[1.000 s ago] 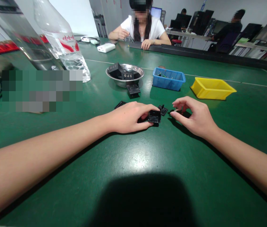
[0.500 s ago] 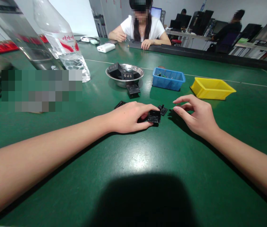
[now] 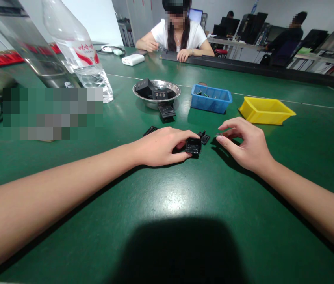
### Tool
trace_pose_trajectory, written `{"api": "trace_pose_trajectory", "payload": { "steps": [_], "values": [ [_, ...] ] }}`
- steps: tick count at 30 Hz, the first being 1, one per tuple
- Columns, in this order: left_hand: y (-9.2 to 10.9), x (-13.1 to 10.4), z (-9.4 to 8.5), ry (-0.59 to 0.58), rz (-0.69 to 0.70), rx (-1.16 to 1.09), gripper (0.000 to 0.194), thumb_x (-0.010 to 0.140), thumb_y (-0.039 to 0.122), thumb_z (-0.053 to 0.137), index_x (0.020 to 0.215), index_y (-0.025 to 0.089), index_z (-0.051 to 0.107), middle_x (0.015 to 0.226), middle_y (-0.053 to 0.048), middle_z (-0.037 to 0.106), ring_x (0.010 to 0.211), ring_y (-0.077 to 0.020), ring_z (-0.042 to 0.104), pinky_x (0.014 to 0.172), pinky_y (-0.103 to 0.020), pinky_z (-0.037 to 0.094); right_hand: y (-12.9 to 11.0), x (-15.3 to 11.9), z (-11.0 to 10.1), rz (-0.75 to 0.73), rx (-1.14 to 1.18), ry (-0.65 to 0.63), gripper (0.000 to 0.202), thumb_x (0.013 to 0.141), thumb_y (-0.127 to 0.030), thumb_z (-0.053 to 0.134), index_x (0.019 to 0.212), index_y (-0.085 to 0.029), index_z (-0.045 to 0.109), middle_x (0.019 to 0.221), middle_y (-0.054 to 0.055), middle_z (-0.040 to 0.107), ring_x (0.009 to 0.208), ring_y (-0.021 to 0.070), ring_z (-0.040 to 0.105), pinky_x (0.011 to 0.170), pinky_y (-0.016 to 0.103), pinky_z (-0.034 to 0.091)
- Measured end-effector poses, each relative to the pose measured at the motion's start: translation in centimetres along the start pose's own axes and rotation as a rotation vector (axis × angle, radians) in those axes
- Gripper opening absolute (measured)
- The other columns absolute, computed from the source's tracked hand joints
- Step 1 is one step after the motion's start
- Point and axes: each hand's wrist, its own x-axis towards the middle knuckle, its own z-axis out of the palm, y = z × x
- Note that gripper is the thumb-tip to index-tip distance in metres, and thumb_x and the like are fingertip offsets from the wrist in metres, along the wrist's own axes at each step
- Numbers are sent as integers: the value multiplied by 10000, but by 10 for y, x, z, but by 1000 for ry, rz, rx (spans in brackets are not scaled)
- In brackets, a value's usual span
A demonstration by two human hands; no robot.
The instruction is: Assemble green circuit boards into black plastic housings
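Observation:
My left hand (image 3: 167, 146) rests on the green table, thumb and fingers closed round a small open black box (image 3: 193, 146). To the right, my right hand (image 3: 245, 142) has its fingers curled, with a small greenish part (image 3: 218, 135) at the fingertips. Between the hands lies a flat black piece with a short stem (image 3: 204, 137). Another black piece (image 3: 150, 130) is partly hidden behind my left hand. A black case (image 3: 166, 113) leans by the metal bowl (image 3: 174, 95), which holds more black cases (image 3: 145, 87).
A blue bin (image 3: 211, 105) with small parts and a yellow bin (image 3: 261, 114) stand beyond my right hand. Bottles (image 3: 81, 55) are at the left. A white box (image 3: 133, 59) lies farther back. A person (image 3: 181, 37) sits across the table (image 3: 173, 189).
The small part at my right fingertips has turned slightly, and those fingers have shifted a little. My left hand and the black box have stayed in place.

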Motion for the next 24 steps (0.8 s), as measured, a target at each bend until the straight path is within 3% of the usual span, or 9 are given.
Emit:
{"api": "trace_pose_trajectory", "payload": {
  "steps": [9,17,24],
  "values": [
    [0,0,0,-6,-6,11,428,946,350,616,1338,181,633,811,-6,702,728,-163,656,688,-250,438,1,0,1,-23,-24,3,81,826,-220,726,885,-217,670,885,46,643,736,191,647,683,355,581],
    [0,0,1,-5,-12,2,429,943,364,618,1328,177,636,803,-5,700,708,-161,648,687,-250,435,6,-1,3,34,-29,-25,312,847,-301,725,1149,-225,700,759,-1,598,689,196,606,636,340,517],
    [0,0,1,2,1,-8,432,942,351,615,1332,165,637,793,-4,689,708,-162,641,686,-252,432,4,1,2,-23,-64,-11,172,865,-278,730,1021,-208,754,820,40,642,743,205,622,689,357,538]
  ]
}}
